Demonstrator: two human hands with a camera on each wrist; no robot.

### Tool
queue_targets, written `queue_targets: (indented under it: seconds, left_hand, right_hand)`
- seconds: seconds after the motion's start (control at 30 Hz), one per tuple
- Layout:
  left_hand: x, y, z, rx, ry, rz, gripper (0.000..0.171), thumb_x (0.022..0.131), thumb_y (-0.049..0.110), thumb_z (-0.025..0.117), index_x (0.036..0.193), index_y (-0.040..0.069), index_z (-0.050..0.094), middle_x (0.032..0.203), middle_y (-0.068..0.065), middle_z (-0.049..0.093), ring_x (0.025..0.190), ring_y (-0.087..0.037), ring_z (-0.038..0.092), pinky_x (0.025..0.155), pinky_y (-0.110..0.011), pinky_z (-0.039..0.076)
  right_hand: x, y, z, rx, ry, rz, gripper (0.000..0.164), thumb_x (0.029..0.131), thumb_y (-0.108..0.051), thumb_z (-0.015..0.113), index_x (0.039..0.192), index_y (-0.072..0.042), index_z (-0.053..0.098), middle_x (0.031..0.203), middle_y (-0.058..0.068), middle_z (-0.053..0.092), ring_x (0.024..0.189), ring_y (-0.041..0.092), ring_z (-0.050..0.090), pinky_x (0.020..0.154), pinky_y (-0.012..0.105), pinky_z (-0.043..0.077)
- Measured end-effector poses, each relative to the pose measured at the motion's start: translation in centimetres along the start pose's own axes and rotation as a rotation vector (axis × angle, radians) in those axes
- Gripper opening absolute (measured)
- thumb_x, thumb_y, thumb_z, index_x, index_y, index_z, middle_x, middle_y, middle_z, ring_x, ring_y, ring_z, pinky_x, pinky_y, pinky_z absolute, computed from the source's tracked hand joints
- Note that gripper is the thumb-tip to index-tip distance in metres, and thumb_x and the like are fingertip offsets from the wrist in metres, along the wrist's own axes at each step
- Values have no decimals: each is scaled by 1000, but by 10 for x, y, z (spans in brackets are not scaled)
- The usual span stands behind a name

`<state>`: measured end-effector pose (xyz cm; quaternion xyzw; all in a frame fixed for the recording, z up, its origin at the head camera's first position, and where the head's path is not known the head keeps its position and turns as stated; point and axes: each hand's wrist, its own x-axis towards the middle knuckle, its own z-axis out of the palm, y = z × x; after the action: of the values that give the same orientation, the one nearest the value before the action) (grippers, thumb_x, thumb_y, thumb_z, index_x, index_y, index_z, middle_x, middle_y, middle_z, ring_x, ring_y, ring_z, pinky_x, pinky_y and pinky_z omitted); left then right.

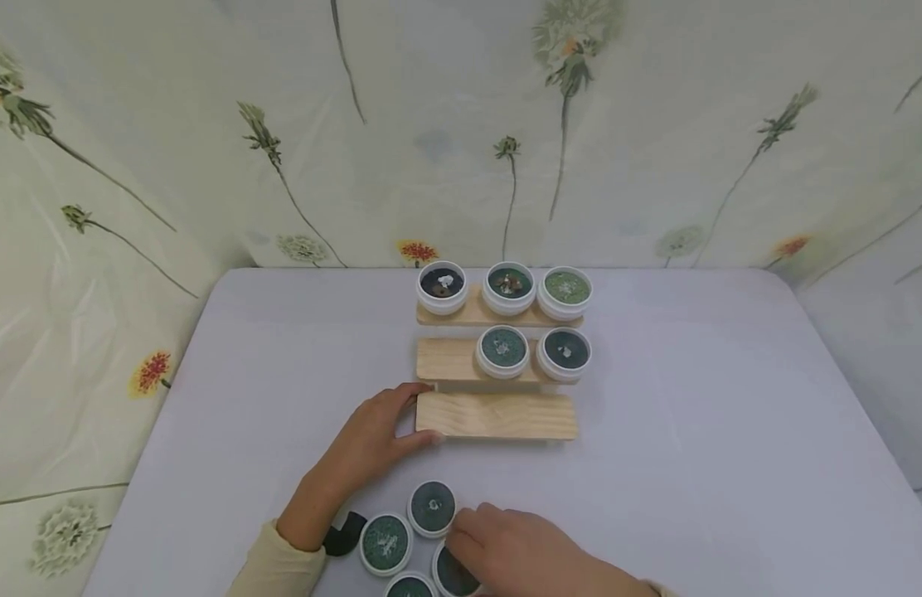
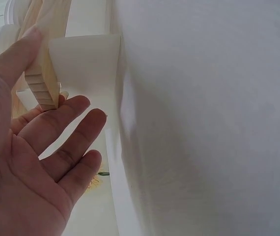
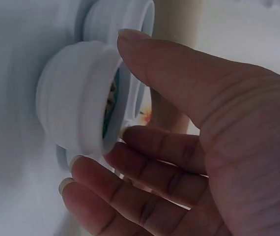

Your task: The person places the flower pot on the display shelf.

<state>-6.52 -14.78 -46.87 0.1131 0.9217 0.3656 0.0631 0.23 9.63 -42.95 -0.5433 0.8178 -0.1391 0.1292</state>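
My left hand (image 1: 366, 435) holds the left end of the front plank of a wooden three-step display stand (image 1: 498, 416). In the left wrist view the thumb lies on the plank's upper face (image 2: 44, 73), a finger reaches round its far edge, and the other fingers spread free. My right hand (image 1: 524, 551) is over the near group of small white round jars, its thumb and fingers around the rim of one jar (image 1: 455, 574) with a dark green top. That jar (image 3: 71, 98) shows from the side in the right wrist view, between thumb and fingertips.
Beside it stand three more jars, one upper (image 1: 433, 507), one left (image 1: 386, 544) and one at the bottom edge (image 1: 410, 587). A black piece (image 1: 345, 535) lies by my left wrist. Several jars, including a light green one (image 1: 568, 288), stand on the two back steps.
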Motion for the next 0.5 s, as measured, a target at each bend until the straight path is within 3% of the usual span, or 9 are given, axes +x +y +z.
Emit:
queue_targets:
  seconds: [0.23,0.5]
  left_hand:
    - [1,-2,1,-2,4,6,66,88,38,86,144,15,59,140,-5,66,133,-27,59,112,-50,45]
    - [0,-4,2,13,15,22,67,88,39,85,145,16,59,140,-5,65,133,-28,58,111,-51,45]
  right_hand:
    - [2,-1,11,-94,11,22,48,91,-49,79,122,-14,68,108,-8,60,77,-2,43,59,7,33]
    - [-1,-1,15,-21,-14,37,48,96,-53,72,126,-17,67,113,-9,61,80,-3,44,62,7,36]
